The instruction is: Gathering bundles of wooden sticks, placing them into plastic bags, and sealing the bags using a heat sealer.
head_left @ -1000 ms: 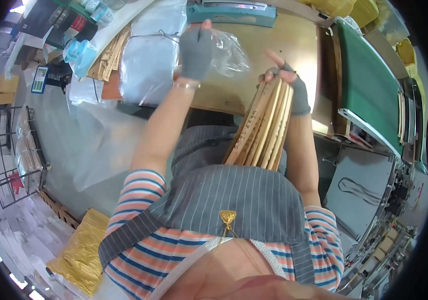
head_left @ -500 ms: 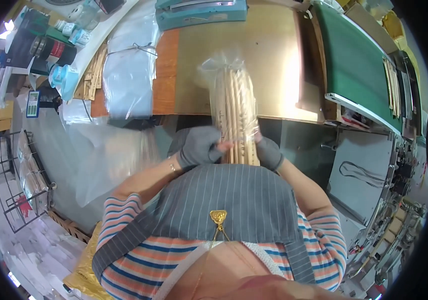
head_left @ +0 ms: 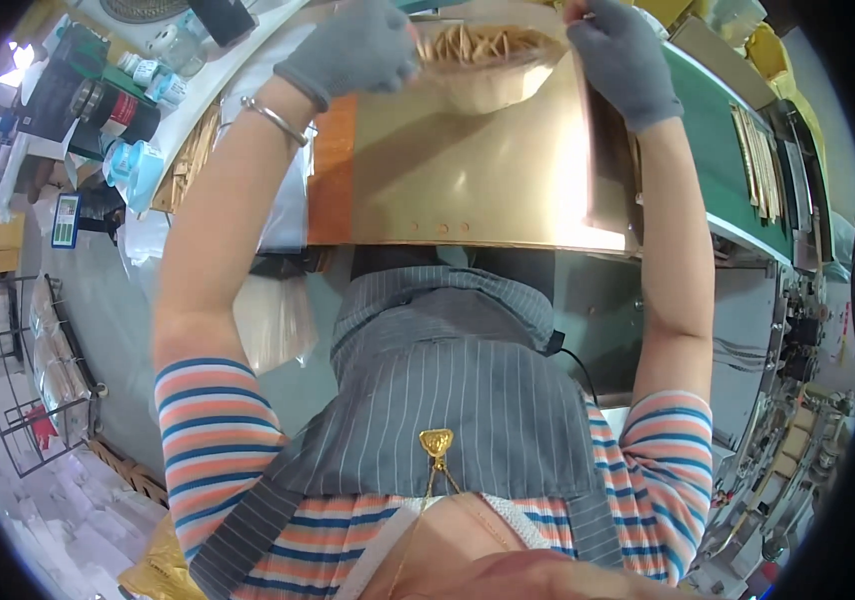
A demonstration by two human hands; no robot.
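A clear plastic bag [head_left: 498, 92] holds a bundle of light wooden sticks [head_left: 488, 44], raised over the far part of the table. Their ends point toward me, fanned out at the mouth. My left hand [head_left: 363, 48], in a grey fingerless glove, is closed at the bag's left edge. At the opposite edge my right hand [head_left: 626, 65], gloved alike, has its fingers closed with the bag stretched between both hands. The fingertips lie near the top rim of the picture, and their exact grip is partly hidden.
A shiny tan board [head_left: 468, 190] covers the tabletop. To the left lie stacked plastic sleeves [head_left: 288, 200], partly behind my arm. A green board [head_left: 723, 140] lies right. Jars and a black bottle [head_left: 108, 105] crowd the left shelf. More clear plastic [head_left: 278, 320] hangs below the table.
Both hands have moved from near my apron up and away to the table's far side, carrying the bagged sticks. They have spread apart, one at each side of the bag.
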